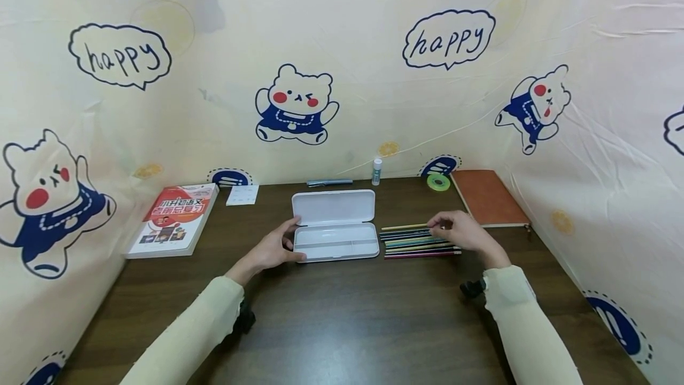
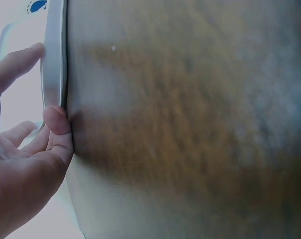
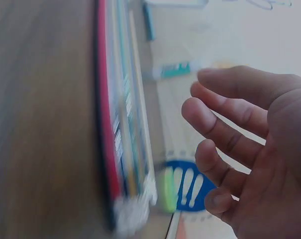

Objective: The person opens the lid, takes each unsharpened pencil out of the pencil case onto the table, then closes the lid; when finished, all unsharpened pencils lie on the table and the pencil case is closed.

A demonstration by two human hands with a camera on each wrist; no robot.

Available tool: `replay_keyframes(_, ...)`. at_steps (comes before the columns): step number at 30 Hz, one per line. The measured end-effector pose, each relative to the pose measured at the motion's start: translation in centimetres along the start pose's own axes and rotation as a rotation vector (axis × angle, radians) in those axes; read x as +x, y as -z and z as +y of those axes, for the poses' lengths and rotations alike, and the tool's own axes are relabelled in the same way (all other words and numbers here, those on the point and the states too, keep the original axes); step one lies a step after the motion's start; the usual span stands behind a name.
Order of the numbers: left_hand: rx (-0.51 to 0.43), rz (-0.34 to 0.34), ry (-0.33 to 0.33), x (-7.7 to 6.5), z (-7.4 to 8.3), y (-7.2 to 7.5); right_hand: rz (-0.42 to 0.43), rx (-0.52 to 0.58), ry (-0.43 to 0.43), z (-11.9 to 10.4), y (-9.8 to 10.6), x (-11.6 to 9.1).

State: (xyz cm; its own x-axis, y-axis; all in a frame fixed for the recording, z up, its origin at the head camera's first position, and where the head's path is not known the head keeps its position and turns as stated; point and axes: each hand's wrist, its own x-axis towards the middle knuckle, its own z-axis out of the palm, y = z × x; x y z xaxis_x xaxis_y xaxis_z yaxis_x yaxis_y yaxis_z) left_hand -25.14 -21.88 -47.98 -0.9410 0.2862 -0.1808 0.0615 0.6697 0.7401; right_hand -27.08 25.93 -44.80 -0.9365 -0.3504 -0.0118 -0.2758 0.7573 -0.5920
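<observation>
A white pencil case point(image 1: 335, 249) lies with its lid point(image 1: 333, 207) swung up behind its divided tray. My left hand point(image 1: 278, 246) holds the case by its left end, thumb at the front corner and a finger near the hinge. In the left wrist view, the fingers of the left hand point(image 2: 33, 164) meet the case's pale side wall point(image 2: 54, 59). Right of the case, several coloured pencils point(image 1: 414, 244) lie side by side. Over their right ends hovers my right hand point(image 1: 462, 232); in the right wrist view its loosely bent fingers point(image 3: 230, 139) hold nothing, beside the blurred pencils point(image 3: 123, 99).
A book point(image 1: 173, 221) and a white paper card point(image 1: 243, 195) lie at the back left. Along the back edge are a blue pen point(image 1: 329, 182), an upright glue stick point(image 1: 376, 172) and a green tape roll point(image 1: 438, 182). A brown notebook point(image 1: 491, 198) lies back right, near the curtain wall.
</observation>
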Motion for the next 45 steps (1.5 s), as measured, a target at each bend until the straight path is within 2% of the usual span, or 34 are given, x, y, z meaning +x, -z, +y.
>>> replay_keyframes(10,-0.017,-0.005,0.002,-0.1,-0.1,-0.2,-0.024,0.057,0.092,-4.6,-2.0,3.8)
replay_keyframes(16,-0.017,-0.005,-0.001,-0.1,0.0,-0.2,-0.066,0.058,0.125,-5.9,-3.9,5.9)
replay_keyframes(22,-0.011,-0.005,-0.006,-0.2,0.1,-0.1,-0.056,0.063,0.149,-6.9,-5.0,7.4)
replay_keyframes(30,-0.021,0.002,-0.011,-0.3,0.1,-0.1,-0.041,0.106,0.129,-7.7,-5.5,7.7)
replay_keyframes(36,-0.077,0.025,0.007,-0.2,-0.1,-0.1,-0.042,0.127,0.133,-7.7,-5.5,7.4)
replay_keyframes(41,-0.119,0.043,0.050,-0.1,-0.3,-0.2,-0.070,0.172,0.108,-7.7,-5.4,6.7)
replay_keyframes(45,-0.140,0.043,0.050,-0.1,-0.2,-0.3,-0.109,0.199,0.084,-7.9,-5.4,6.4)
